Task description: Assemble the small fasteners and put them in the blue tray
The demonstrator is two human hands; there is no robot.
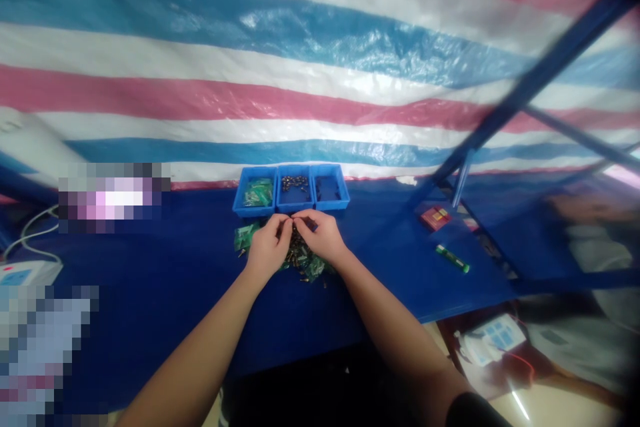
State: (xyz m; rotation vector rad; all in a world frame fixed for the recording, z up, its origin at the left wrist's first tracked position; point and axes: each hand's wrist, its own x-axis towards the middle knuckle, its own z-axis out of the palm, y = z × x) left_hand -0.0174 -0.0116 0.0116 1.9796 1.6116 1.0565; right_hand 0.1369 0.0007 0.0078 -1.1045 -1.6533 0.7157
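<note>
Over a heap of small brass-coloured metal parts and green plastic packets [300, 255], my left hand [267, 247] and my right hand [320, 235] meet fingertip to fingertip. Both are closed in a pinch, and whatever sits between the fingers is too small to make out. Just beyond them stand three joined blue bins. Green packets fill part of the left bin [241, 195], small dark and brassy metal parts lie in the middle bin [295, 205], and a few small dark pieces are in the right bin [331, 204].
The blue tabletop [185, 307] carries a red box [435, 217] and a green tube [453, 259] on the right. A blue metal frame bar [500, 120] slants across the right side. Striped plastic sheeting [300, 93] hangs behind. A white device [30, 273] with cables stands at left.
</note>
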